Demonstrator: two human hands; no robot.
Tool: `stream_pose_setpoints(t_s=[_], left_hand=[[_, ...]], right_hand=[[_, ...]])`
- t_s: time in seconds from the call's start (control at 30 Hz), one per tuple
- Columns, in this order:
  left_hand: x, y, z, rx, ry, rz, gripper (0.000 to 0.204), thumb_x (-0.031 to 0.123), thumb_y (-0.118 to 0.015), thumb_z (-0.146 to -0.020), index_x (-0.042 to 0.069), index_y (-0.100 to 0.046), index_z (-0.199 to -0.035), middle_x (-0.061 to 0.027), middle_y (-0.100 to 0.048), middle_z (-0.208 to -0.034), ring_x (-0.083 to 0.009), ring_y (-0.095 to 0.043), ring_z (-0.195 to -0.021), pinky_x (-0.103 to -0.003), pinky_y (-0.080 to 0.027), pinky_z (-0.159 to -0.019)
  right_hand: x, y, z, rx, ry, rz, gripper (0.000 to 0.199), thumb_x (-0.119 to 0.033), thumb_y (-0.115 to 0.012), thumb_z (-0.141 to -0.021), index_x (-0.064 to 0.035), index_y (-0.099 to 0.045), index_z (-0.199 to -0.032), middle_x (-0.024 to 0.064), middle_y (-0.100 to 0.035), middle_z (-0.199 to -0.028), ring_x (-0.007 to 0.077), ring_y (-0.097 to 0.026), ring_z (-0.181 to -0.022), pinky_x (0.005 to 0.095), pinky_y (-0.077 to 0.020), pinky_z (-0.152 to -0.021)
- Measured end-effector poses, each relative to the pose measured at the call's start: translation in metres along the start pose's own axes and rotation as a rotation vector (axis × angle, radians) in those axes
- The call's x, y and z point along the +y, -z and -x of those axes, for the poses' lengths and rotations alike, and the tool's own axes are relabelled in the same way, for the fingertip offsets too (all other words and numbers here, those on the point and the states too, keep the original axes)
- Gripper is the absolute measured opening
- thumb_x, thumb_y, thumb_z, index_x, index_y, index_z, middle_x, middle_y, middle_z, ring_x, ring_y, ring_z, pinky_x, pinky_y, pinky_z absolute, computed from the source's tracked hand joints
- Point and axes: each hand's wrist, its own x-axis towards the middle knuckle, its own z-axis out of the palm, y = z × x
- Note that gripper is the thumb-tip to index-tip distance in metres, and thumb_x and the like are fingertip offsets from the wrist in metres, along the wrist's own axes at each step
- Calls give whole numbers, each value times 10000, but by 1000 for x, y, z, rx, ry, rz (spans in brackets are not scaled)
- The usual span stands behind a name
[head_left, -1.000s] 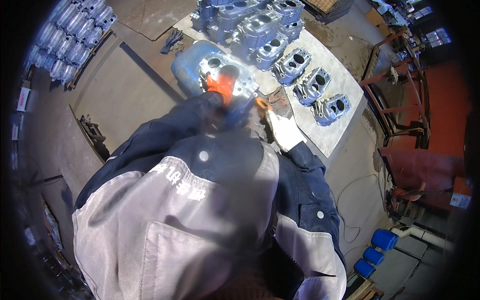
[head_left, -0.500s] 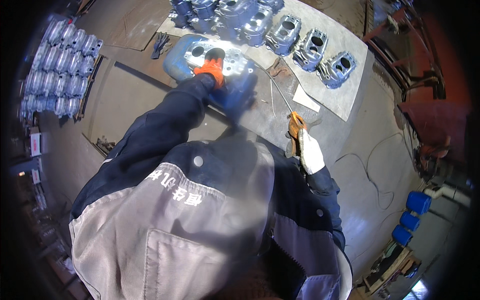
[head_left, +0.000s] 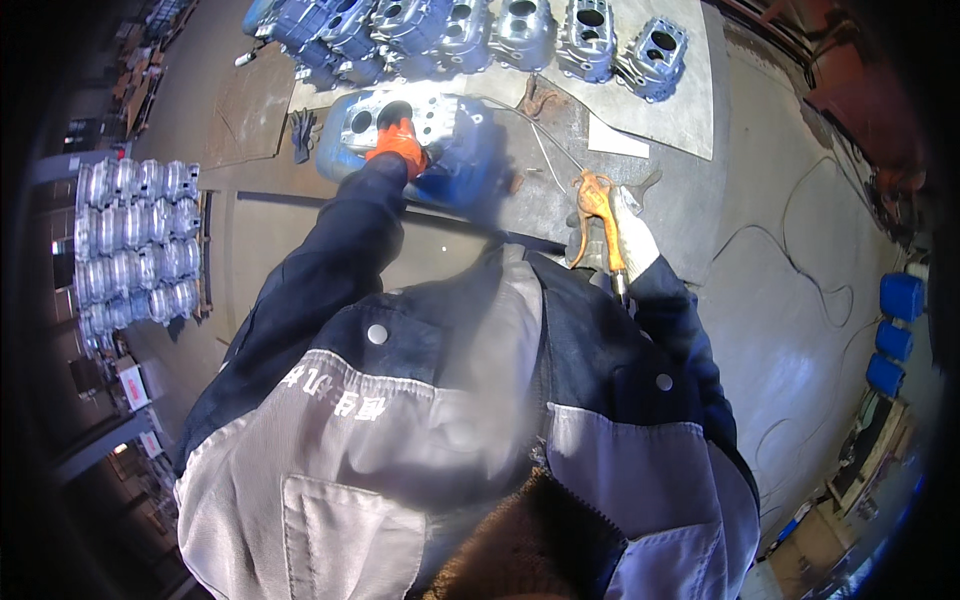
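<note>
A flat-topped metal casting [head_left: 445,112] with round bores lies on a blue rounded container [head_left: 340,145]. My left hand [head_left: 398,148], in an orange glove, grips the casting beside its larger bore; the fingertips are partly hidden at the bore. An orange air blow gun [head_left: 597,200] is in my right hand [head_left: 633,235], which wears a pale glove with dark fingers. The gun's long thin nozzle reaches up and left toward the casting's right side. How far the trigger is pressed I cannot tell.
More metal castings [head_left: 590,40] stand along the table's far side. A white sheet piece [head_left: 617,138] and a brown rag [head_left: 540,97] lie nearer. Dark gloves [head_left: 302,135] rest left of the container. Stacked castings [head_left: 140,235] stand farther left; a hose [head_left: 790,250] trails at right.
The view has shifted, so the surroundings sit differently. My right hand and the blow gun have turned, showing more of the gun's handle. My left hand stays on the casting.
</note>
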Motion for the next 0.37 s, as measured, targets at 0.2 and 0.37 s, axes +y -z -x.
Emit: stream_pose_setpoints(t_s=[0.2,0.37], left_hand=[[-6,-12,-5,49,-31,-11,827,463,-714,-736,63,-327,-1347,-179,-425,-1347,-372,-354,-1289,-528,-365,-995],[-6,-9,-5,-12,-11,21,868,450,-720,-734,70,-287,-1383,-184,-407,-1361,-382,-330,-1306,-523,-344,-1016]], right_hand=[[3,21,-19,-92,-102,-153,522,-482,-374,-968,-38,-494,-1213,218,-621,-963,307,-655,-718,444,-571,-626],[14,39,-34,-122,-111,-127,525,-463,-406,-965,-89,-429,-1333,183,-620,-1068,358,-640,-900,512,-556,-702]])
